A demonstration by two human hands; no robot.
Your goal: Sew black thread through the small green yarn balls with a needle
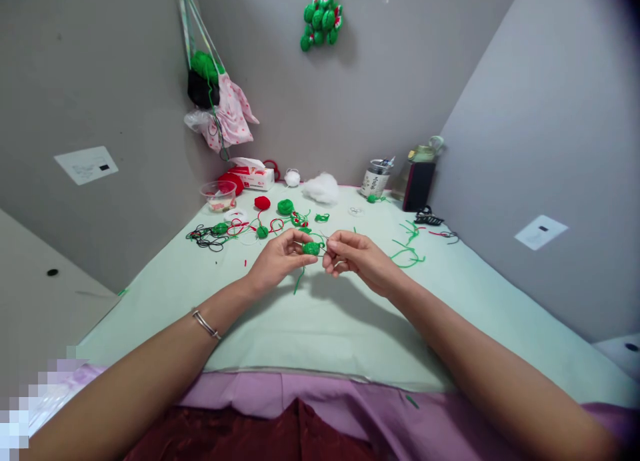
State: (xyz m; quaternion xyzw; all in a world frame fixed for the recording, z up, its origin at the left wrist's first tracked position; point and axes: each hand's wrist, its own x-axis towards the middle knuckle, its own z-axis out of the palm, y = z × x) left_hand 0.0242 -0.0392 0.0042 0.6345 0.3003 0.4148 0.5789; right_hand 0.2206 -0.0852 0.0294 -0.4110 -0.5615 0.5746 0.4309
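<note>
My left hand (286, 253) pinches a small green crocheted ball (311, 248) between thumb and fingers, above the middle of the table. A green yarn tail (299, 281) hangs below it. Close on the ball's right side, my right hand (350, 251) has its fingertips closed on something thin and dark, (324, 250) which reaches toward the ball; whether it is a needle or a thread is too fine to tell. Behind my hands lie a red yarn ball (262, 202), a green yarn ball (285, 207) and a small green crocheted piece (263, 232).
A tangle of black yarn (207, 240) lies at left, near a clear plastic tub (219, 196) and a tissue box (255, 178). White stuffing (321, 188), a pen tin (375, 179) and a dark upright phone-like slab (419, 186) stand along the back. Loose green yarn (411, 254) lies right.
</note>
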